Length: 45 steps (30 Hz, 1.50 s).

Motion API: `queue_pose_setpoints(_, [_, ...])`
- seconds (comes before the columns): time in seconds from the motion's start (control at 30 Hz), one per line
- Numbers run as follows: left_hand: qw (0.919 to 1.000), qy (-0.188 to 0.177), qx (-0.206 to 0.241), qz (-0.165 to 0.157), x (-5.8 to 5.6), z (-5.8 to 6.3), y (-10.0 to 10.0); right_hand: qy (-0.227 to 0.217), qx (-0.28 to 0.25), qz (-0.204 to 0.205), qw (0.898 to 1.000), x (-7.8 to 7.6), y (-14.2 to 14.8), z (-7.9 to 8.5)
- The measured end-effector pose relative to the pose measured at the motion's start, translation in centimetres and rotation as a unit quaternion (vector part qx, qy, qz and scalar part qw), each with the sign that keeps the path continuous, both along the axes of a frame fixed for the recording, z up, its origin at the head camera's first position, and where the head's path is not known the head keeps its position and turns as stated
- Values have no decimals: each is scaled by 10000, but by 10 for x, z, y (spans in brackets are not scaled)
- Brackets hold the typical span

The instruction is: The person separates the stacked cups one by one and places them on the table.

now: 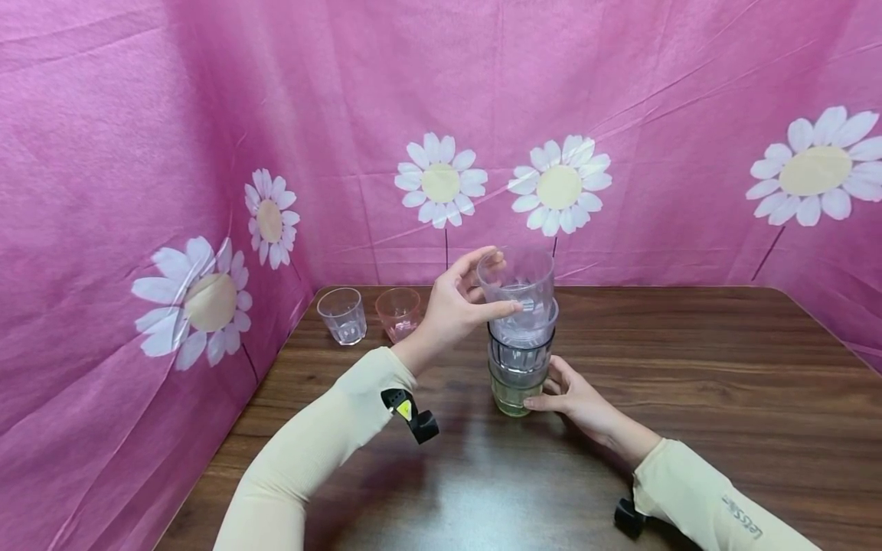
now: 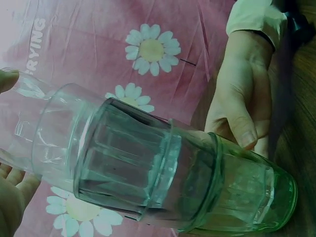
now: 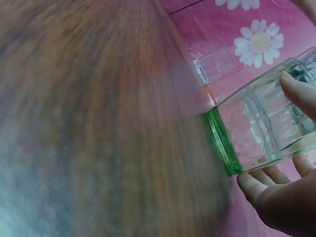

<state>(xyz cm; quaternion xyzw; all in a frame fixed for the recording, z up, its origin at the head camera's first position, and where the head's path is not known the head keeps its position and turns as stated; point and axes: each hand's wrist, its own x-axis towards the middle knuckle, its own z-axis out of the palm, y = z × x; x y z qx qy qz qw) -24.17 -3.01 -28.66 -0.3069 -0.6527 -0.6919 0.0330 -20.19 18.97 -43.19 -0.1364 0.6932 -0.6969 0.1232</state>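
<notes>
A tall stack of see-through cups stands on the brown table, nested one in another. At its bottom is a green cup (image 1: 511, 399), with dark-tinted grey cups (image 2: 126, 158) above it. My left hand (image 1: 460, 297) grips the clear cup (image 1: 518, 268) at the top, its thumb across the front and its fingers round the far side. Low on the stack, my right hand (image 1: 573, 398) holds the green cup between thumb and fingers. In the right wrist view that hand's thumb (image 3: 300, 94) and fingers lie on opposite sides of the green cup's wall.
Left of the stack, a clear cup (image 1: 343, 320) and a pink cup (image 1: 398, 310) stand upright near the back edge of the table (image 1: 689, 344). The left forearm partly covers the pink one. A pink cloth (image 1: 344, 115) with white flowers hangs behind and beside the table.
</notes>
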Motion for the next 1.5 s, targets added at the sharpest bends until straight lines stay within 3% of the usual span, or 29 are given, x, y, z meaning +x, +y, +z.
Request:
queue_pose_setpoints(0.27, [9981,214,581,-33,-2,14,-6,49,46,-11,10000,1,-1,1])
queue_pose_setpoints(0.57, [9944,356,980,199,-7,26,-18,26,-18,-13,10000,0,0,0])
queue_pose_setpoints(0.93, [9850,-126,1534,784,-17,31,-34,4,-40,-25,10000,0,0,0])
queue_pose_setpoints(1.13, [9808,-45,1482,1269,-30,22,-44,16,9,-47,10000,0,-1,1])
queue_pose_setpoints(1.5, [9742,-289,896,2049,-54,-17,-58,-17,41,-78,10000,1,0,1])
